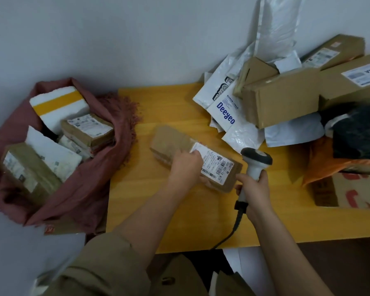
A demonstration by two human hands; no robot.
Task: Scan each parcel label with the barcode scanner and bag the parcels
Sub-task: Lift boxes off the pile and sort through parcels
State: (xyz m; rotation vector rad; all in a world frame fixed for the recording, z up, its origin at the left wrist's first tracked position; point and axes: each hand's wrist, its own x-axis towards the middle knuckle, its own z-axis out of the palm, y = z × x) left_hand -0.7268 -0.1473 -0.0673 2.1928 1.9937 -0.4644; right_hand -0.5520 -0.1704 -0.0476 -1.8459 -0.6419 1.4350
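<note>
The table (179, 221) is smooth yellow wood with a faint grain and soft sheen. On it, the parcel (175, 144) is matt brown cardboard under dull tape, its label (217, 165) smooth white paper. Left of the table, the bag (90, 178) is rough maroon cloth with frayed edges. At the table's far right corner lie glossy, crinkled white plastic mailers (239, 133) and matt cardboard boxes (282, 99). The barcode scanner (255, 163) looks like smooth plastic.
</note>
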